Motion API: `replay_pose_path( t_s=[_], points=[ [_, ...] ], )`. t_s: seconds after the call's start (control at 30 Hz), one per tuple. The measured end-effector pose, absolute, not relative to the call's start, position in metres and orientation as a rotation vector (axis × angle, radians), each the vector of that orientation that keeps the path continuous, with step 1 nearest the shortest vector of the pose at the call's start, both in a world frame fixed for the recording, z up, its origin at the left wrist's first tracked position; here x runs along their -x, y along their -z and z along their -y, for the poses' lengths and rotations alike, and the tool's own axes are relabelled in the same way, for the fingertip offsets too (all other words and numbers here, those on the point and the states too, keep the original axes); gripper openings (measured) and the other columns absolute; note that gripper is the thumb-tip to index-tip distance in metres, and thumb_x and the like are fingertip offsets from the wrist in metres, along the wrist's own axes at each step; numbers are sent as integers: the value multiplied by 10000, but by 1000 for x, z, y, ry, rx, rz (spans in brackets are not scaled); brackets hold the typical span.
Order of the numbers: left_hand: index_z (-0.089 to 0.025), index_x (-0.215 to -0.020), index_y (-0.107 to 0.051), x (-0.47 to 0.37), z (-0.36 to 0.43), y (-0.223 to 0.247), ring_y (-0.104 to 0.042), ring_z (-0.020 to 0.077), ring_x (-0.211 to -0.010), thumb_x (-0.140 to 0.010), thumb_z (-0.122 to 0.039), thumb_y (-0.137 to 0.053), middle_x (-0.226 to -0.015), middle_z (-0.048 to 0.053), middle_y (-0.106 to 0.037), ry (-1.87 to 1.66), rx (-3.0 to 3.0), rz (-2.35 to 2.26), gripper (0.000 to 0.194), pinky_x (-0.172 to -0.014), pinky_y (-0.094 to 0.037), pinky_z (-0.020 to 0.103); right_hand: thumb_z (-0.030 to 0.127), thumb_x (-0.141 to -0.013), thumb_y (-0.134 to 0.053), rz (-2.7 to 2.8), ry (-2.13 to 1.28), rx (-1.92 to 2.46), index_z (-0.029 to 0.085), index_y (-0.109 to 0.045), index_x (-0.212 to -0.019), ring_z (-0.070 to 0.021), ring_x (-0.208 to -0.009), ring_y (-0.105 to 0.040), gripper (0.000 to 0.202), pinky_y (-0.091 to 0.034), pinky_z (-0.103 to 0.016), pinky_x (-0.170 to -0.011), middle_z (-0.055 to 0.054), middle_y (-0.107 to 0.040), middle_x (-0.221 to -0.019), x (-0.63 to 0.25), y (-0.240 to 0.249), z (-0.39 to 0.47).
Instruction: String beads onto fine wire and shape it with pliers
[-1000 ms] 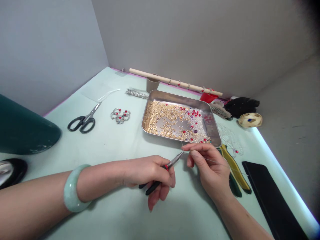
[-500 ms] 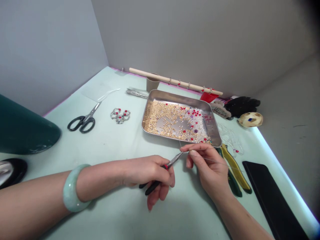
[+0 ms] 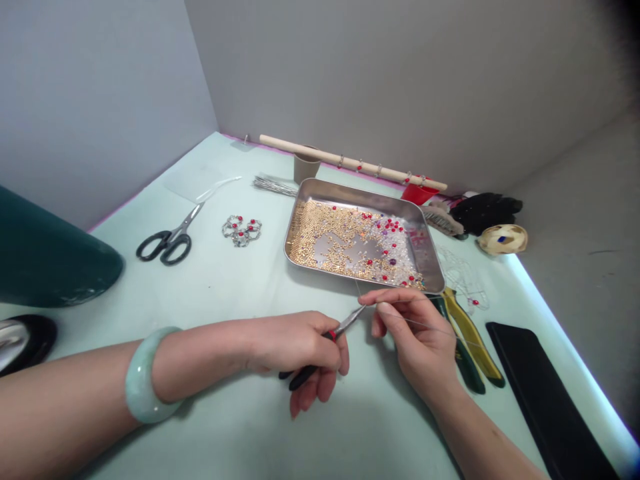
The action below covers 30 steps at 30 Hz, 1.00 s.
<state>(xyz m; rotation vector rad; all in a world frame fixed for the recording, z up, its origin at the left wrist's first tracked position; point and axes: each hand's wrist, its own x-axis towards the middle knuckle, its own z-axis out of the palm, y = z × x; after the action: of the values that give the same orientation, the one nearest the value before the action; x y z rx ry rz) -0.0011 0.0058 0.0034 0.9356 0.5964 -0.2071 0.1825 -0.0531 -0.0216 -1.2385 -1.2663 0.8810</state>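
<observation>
Grey walls enclose the back and sides of a pale green tabletop. At the left edge stands a large dark green object, only partly in view. A shallow metal tray sits beyond the hands, and a long black slab lies at the right. At the back, a wooden rod runs over a brown cup and a red container, with small beaded rings around it.

Both hands are just in front of the tray. The left hand is curled around the black handles of small pliers, its lower fingers loosely bent; the right hand is nearly closed, thumb and forefinger pinching a thin wire. The pliers' tips meet those fingertips; whether they grip the wire I cannot tell.

Green-and-yellow-handled pliers lie behind the right hand, scissors well off to the left. A light green bangle circles the left forearm. Between scissors and tray rests a red-dotted beaded cluster. Smallest are the tray's gold beads, mostly left, with clear and red ones toward the right.
</observation>
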Motion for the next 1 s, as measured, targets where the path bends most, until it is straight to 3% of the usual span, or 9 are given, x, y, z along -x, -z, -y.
replay_pose_path(
  t_s=[0.37, 0.63, 1.0],
  points=[
    [-167, -786, -485, 2, -6, 1, -529, 140, -392, -623, -144, -444, -544, -1, -590, 225, -970, -581, 169, -357, -457, 254, 169, -908, -536, 1280, -878, 1238, 221, -602, -917, -75, -541, -540, 84, -467, -244, -520, -28, -676, -942, -182, 21, 55],
    [-146, -812, -522, 2, -7, -7, -476, 111, -341, -673, -231, -495, -555, 9, -587, 186, -997, -576, 165, -343, -403, 223, 170, -897, -551, 1222, -910, 1235, 218, -602, -894, -70, -522, -541, 71, -465, -237, -514, -23, -685, -927, -184, 22, 53],
    [-152, -827, -530, 2, -7, -9, -532, 135, -430, -642, -256, -539, -596, 12, -594, 168, -916, -562, 212, -411, -466, 271, 187, -888, -569, 1132, -960, 1246, 211, -605, -870, -72, -511, -527, 46, -446, -234, -507, -21, -698, -901, -184, 24, 49]
  ],
)
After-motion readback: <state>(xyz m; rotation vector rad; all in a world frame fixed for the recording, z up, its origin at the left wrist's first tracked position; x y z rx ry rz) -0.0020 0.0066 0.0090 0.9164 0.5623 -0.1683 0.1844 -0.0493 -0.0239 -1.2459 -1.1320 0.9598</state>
